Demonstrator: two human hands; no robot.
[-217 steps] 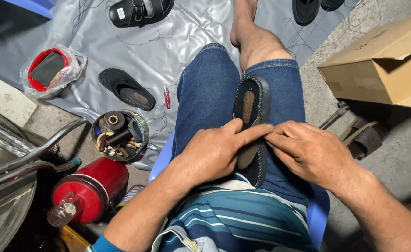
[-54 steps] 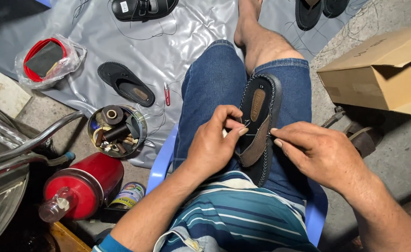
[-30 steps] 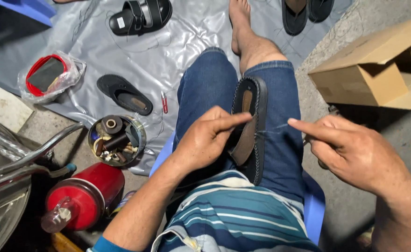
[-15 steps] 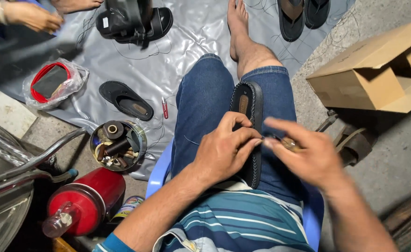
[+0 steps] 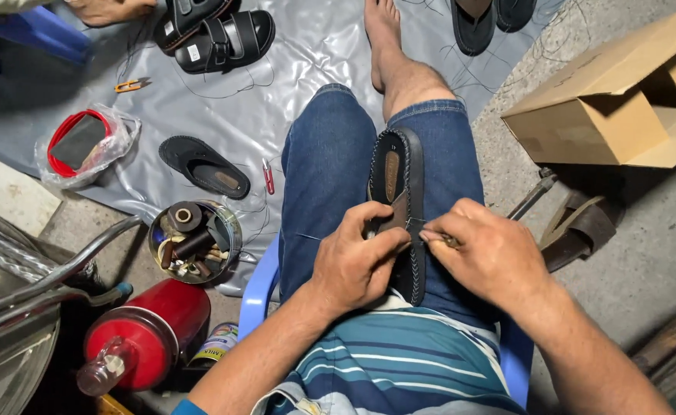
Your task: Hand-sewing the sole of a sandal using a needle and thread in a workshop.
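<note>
A black sandal point(image 5: 398, 175) with a stitched rim and brown insole lies along my lap between my jeans-clad thighs. My left hand point(image 5: 356, 260) grips its near half, thumb and fingers pressed on the brown strap. My right hand point(image 5: 482, 253) is pinched shut at the sandal's right edge on a small tool or needle; a short taut thread runs from it to the strap. My bare foot point(image 5: 384, 31) rests on the grey sheet ahead.
A grey plastic sheet point(image 5: 276, 84) carries a loose black sole point(image 5: 203, 166), strapped sandals point(image 5: 215, 34), small red snips point(image 5: 268, 177) and a bagged red item point(image 5: 81, 144). Left: tin of thread spools point(image 5: 193, 241), red cylinder point(image 5: 144, 334). Right: cardboard box point(image 5: 614, 100). Another person's hand point(image 5: 107, 9) at top left.
My right hand had swung out to the right a second ago; it has come back to the sandal's edge. The left hand stayed clamped on the sandal. The view shifted slightly.
</note>
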